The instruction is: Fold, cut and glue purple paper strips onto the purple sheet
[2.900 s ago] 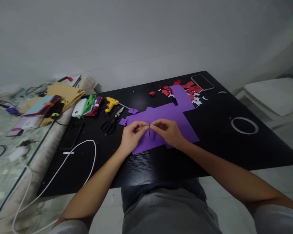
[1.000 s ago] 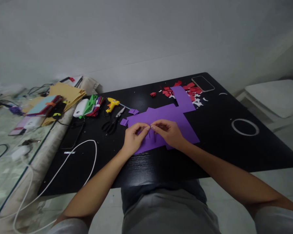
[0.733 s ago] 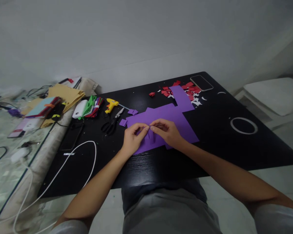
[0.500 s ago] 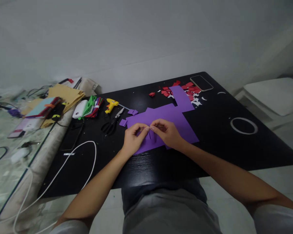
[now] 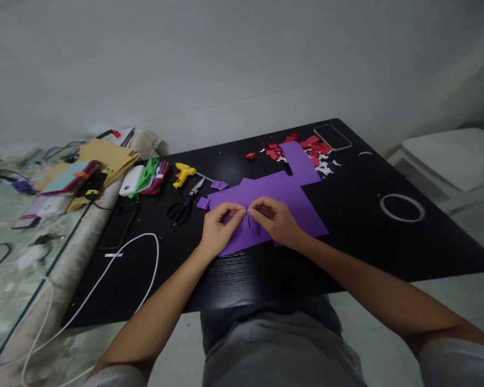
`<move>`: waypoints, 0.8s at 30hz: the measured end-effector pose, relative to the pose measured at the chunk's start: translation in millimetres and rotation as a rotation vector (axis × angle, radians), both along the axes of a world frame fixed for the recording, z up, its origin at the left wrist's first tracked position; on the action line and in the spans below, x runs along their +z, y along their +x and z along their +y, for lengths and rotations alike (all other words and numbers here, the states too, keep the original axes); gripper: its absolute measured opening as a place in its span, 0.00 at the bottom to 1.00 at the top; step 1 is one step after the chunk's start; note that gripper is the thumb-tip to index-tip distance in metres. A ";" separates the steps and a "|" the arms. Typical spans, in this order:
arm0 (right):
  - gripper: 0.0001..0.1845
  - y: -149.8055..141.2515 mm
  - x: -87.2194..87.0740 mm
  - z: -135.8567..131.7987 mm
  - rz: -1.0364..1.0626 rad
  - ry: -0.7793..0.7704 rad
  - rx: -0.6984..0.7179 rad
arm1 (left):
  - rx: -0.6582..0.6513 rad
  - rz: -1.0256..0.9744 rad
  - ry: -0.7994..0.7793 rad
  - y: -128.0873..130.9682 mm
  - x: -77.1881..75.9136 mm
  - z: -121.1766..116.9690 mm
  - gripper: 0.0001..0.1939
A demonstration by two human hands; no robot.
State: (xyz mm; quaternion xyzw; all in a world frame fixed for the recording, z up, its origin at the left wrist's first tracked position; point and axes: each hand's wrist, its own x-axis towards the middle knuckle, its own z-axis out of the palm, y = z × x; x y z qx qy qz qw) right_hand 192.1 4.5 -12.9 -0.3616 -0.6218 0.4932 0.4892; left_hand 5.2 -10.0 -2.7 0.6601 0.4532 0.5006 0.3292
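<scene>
Over a large purple paper sheet (image 5: 302, 209), my left hand (image 5: 222, 226) and my right hand (image 5: 277, 220) meet fingertip to fingertip. Both are closed in a pinch on a small purple paper piece (image 5: 246, 221), which shows between and just below the fingers. A thin dark line runs down that piece; its upper part is hidden by my fingertips. Left of the sheet lie two small folded purple pieces (image 5: 204, 202). Black-handled scissors (image 5: 185, 203) rest beside them, with a yellow glue gun (image 5: 184, 173) behind.
A purple strip (image 5: 300, 161) lies across red paper pieces (image 5: 274, 153) and white scraps at the back right, near a phone (image 5: 333, 137). A white ring (image 5: 402, 208) lies on the right of the black table (image 5: 367, 247). A white cable (image 5: 156, 252) loops at the left.
Both hands stay pinched together over the sheet. My left hand has shifted very slightly left; the other things lie as before.
</scene>
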 end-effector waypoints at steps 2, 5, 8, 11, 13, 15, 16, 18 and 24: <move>0.09 0.0 0.5 -0.4 0.007 -0.001 -0.020 | 0.001 -0.058 -0.057 0.3 1.5 1.2 0.12; 0.10 0.3 1.0 -0.4 0.005 -0.004 -0.046 | -0.016 -0.109 -0.124 0.5 3.5 2.7 0.15; 0.11 0.6 0.8 -0.1 0.008 0.006 -0.065 | -0.027 -0.134 -0.151 1.0 4.4 3.0 0.15; 0.12 0.5 0.3 -0.2 0.019 0.014 -0.075 | -0.035 -0.164 -0.172 1.8 4.0 2.8 0.16; 0.12 0.4 0.4 -0.4 0.020 0.013 -0.080 | -0.039 -0.179 -0.177 2.6 3.6 2.7 0.17; 0.12 0.2 0.8 -0.7 0.017 0.009 -0.083 | -0.033 -0.177 -0.171 3.6 3.4 2.5 0.18; 0.13 0.2 1.1 -0.9 0.016 0.008 -0.084 | -0.025 -0.167 -0.163 4.2 3.6 2.4 0.18; 0.14 0.2 1.6 -1.1 0.011 0.006 -0.088 | -0.001 -0.134 -0.142 5.2 4.0 2.0 0.17; 0.13 -0.2 2.7 -2.5 0.017 0.004 -0.076 | 0.044 -0.088 -0.101 6.2 4.4 0.4 0.16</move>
